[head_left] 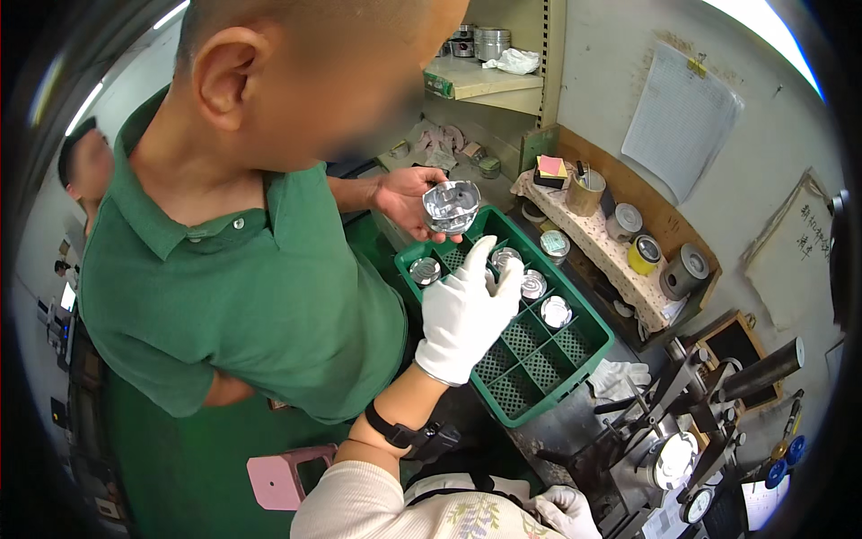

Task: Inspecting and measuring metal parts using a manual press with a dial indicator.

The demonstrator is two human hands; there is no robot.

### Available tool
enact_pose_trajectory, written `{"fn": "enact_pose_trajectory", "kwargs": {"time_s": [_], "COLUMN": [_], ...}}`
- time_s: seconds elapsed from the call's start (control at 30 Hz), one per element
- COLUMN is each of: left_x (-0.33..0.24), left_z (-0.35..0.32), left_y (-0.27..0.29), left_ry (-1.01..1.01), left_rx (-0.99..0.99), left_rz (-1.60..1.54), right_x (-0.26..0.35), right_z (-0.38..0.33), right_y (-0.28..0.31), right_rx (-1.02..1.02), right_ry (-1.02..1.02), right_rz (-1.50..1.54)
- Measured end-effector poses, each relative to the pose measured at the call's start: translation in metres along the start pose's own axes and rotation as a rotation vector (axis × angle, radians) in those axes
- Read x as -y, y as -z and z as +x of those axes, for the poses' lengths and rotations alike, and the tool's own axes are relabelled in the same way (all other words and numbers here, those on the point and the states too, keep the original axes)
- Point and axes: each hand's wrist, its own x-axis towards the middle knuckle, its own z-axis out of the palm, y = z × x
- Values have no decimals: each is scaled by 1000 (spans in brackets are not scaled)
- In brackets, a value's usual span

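Observation:
My left hand (pixel 471 310), in a white glove, is over a green divided crate (pixel 514 419), index finger and thumb stretched apart with nothing between them. Its index fingertip points toward a shiny metal piston (pixel 451 205), held by the bare hand (pixel 404 199) of a person in a green shirt. More round metal pistons sit in crate compartments: one at the left corner (pixel 425 270), others right of my fingers, such as one piston (pixel 556 312). My right hand (pixel 567 513), also white-gloved, is low near my body; its fingers are partly hidden, so its grip is unclear.
A metal fixture with a dial gauge (pixel 697 506) stands at right, a white glove (pixel 620 379) lying beside the crate. Beyond are a ledge (pixel 575 199) with cans and cylinders, and shelves (pixel 489 81). A pink stool (pixel 277 482) stands on the green floor.

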Motion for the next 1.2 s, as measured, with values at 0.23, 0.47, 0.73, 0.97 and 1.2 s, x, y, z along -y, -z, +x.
{"fn": "enact_pose_trajectory", "kwargs": {"time_s": [0.23, 0.47, 0.73, 0.97, 1.2], "left_x": [29, 7, -82, -122, -149], "left_z": [0, -36, -68, -78, -101], "left_y": [-10, -26, 1, 26, 34], "left_ry": [31, -378, -411, -429, -470], "left_rx": [255, 282, 504, 468, 392], "left_rz": [239, 78, -523, -734, -790], "right_x": [-29, -56, -62, -49, -105], "right_z": [20, 21, -2, -27, -28], "right_y": [-13, -20, -16, -11, -5], "right_rx": [1, -89, -114, -108, -68], "right_ry": [34, -94, -119, 10, 51], "right_rz": [22, 73, 18, -88, 31]}}
